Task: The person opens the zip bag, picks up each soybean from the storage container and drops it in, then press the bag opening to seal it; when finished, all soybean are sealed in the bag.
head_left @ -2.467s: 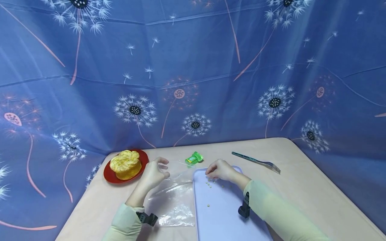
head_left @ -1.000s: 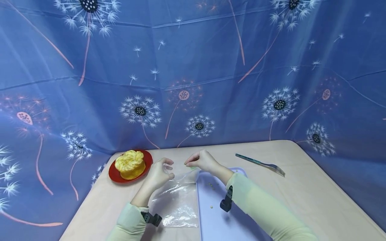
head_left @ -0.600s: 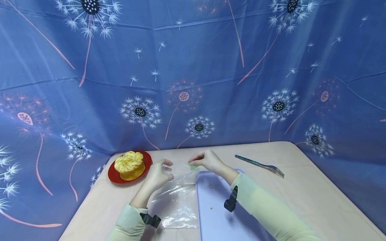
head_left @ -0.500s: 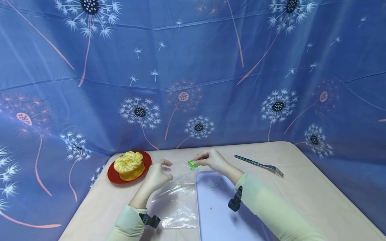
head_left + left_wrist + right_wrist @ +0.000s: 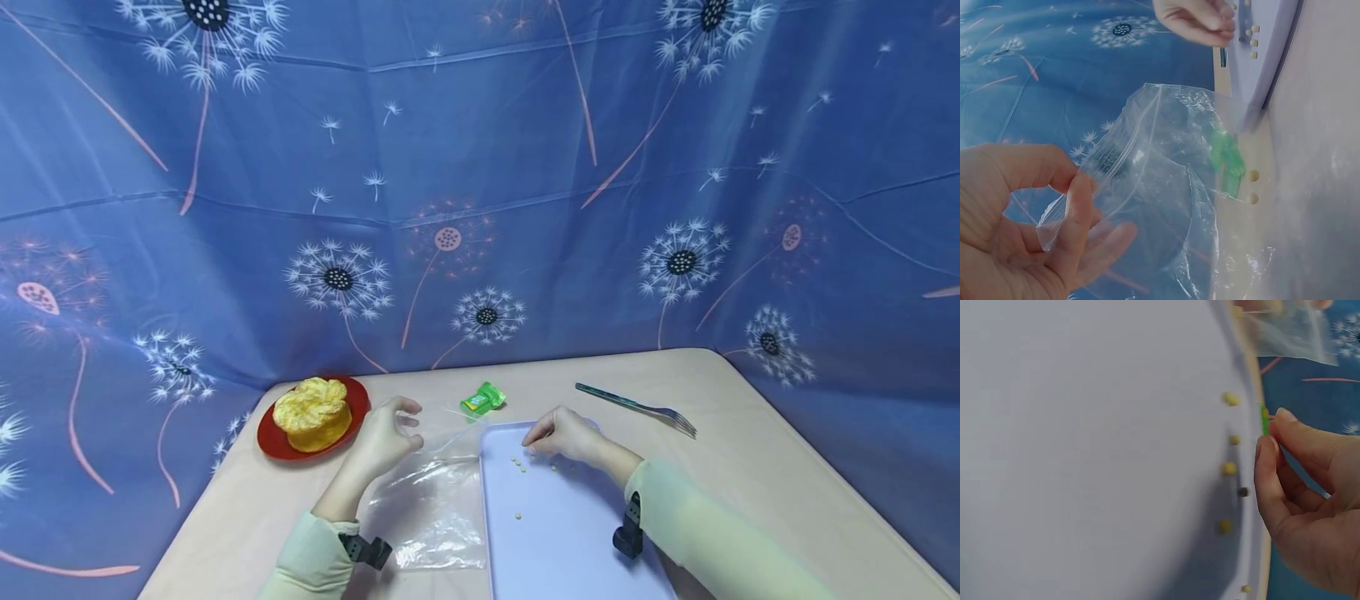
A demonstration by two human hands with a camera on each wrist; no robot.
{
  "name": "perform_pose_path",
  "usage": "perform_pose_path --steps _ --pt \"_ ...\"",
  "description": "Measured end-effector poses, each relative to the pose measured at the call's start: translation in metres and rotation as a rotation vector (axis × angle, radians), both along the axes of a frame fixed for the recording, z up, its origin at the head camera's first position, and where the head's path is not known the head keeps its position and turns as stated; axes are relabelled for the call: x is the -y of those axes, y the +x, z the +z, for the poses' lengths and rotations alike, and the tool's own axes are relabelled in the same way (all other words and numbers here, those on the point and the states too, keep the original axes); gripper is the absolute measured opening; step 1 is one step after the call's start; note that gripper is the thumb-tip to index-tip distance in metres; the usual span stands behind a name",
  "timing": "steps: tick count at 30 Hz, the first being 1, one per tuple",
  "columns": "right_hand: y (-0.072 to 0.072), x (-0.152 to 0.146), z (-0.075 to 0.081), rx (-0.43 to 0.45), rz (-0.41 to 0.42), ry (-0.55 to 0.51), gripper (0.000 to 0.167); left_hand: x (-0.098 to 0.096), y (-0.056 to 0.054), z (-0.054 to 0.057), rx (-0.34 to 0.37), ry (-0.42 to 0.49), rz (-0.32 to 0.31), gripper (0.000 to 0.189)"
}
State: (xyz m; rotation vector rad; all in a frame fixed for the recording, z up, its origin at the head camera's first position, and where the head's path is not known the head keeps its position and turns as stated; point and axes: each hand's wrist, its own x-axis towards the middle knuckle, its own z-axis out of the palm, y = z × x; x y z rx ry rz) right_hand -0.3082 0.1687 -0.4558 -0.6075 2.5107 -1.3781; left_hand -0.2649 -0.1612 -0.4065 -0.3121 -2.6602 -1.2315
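My left hand (image 5: pixel 381 442) pinches the top edge of a clear zip bag (image 5: pixel 1166 162) between thumb and index finger, holding its mouth up. The rest of the bag lies on the table, left of the tray. Two pale yellow beans (image 5: pixel 1253 175) show through the plastic. My right hand (image 5: pixel 570 437) hangs over the far end of a pale lilac tray (image 5: pixel 555 533), fingers bent, thumb and index finger slightly apart. Nothing shows between them. Several small yellow soybeans (image 5: pixel 1229 469) lie on the tray near these fingers, plus a darker one (image 5: pixel 1244 492). Another bean (image 5: pixel 518 516) sits nearer the tray's middle.
Behind the tray lies a green wrapped candy (image 5: pixel 482 400). A fork (image 5: pixel 637 407) with a dark patterned handle rests at the back right. At the back left, a yellow bun (image 5: pixel 313 414) sits on a red plate (image 5: pixel 272 442). A blue dandelion-print curtain (image 5: pixel 570 250) hangs behind.
My right hand went from the tray to the bag's mouth, then returned right to the tray, uncovering the green candy. The left hand has kept its pinch on the bag.
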Motion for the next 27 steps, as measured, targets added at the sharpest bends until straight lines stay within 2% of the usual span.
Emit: perform_pose_path --steps 6,14,19,27 --pt "0.004 0.002 -0.012 -0.061 0.0 0.045 0.004 -0.001 -0.001 0.0 0.022 0.007 0.004 0.041" --pt "0.002 0.006 -0.016 -0.202 -0.003 0.166 0.012 -0.002 -0.001 0.001 0.013 -0.002 -0.008 0.042" --pt "-0.002 0.008 -0.013 -0.193 -0.014 0.166 0.012 -0.002 -0.001 0.0 0.008 -0.002 -0.015 0.042" --pt "-0.008 0.022 0.005 -0.19 -0.049 0.089 0.005 -0.003 -0.001 0.001 0.022 0.002 -0.003 0.041"
